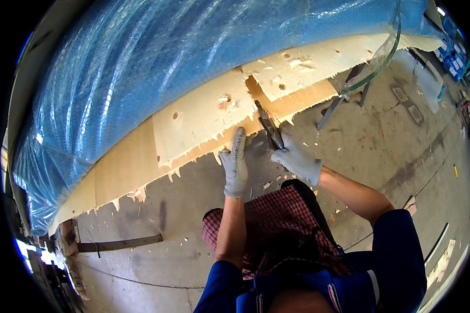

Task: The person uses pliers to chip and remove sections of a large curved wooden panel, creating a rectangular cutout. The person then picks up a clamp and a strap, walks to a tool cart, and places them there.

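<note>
A sheet of pale plywood [203, 122] with a splintered near edge lies in front of me, its upper layer torn away in places. My right hand [299, 160], in a grey glove, is closed around a dark metal tool that looks like pliers [269, 129]. The tool's tip touches the plywood at the gap between two pieces of the upper layer. My left hand [236, 168], also gloved, rests at the ragged edge just left of the pliers. Its fingers point away from me, the thumb apart, and nothing shows in them.
Blue bubble wrap [156, 62] covers the large curved thing beyond the plywood. A loose clear strip [381, 62] hangs at its right end. Metal stand legs [329, 112] show below it. Wood chips [267, 185] litter the concrete floor. A curved dark bar [121, 243] is at lower left.
</note>
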`<action>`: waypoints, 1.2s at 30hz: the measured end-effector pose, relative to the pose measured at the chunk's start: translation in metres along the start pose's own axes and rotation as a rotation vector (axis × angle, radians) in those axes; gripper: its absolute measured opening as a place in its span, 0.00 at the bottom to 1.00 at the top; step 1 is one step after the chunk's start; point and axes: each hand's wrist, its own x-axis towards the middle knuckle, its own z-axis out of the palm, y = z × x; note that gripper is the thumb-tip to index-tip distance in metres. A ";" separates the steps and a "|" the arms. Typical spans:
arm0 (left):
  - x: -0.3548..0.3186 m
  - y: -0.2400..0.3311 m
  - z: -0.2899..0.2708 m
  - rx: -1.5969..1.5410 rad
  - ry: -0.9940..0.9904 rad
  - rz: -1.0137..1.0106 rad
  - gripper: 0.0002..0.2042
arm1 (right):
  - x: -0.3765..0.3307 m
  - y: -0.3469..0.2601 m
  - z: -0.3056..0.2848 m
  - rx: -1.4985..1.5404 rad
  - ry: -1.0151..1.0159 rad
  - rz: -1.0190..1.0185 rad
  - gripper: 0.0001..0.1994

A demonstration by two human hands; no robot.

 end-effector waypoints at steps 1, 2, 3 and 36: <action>-0.001 0.000 -0.001 -0.007 -0.013 0.014 0.12 | 0.000 0.004 0.002 -0.079 0.035 -0.042 0.12; -0.002 0.002 0.001 -0.045 -0.016 -0.016 0.12 | 0.003 0.009 0.001 -0.164 0.076 -0.092 0.11; -0.003 0.005 0.004 -0.084 -0.018 -0.046 0.12 | 0.006 0.015 0.001 -0.250 0.116 -0.142 0.10; -0.001 0.012 0.009 -0.062 0.020 -0.025 0.12 | -0.042 0.072 0.009 0.486 -0.182 0.136 0.12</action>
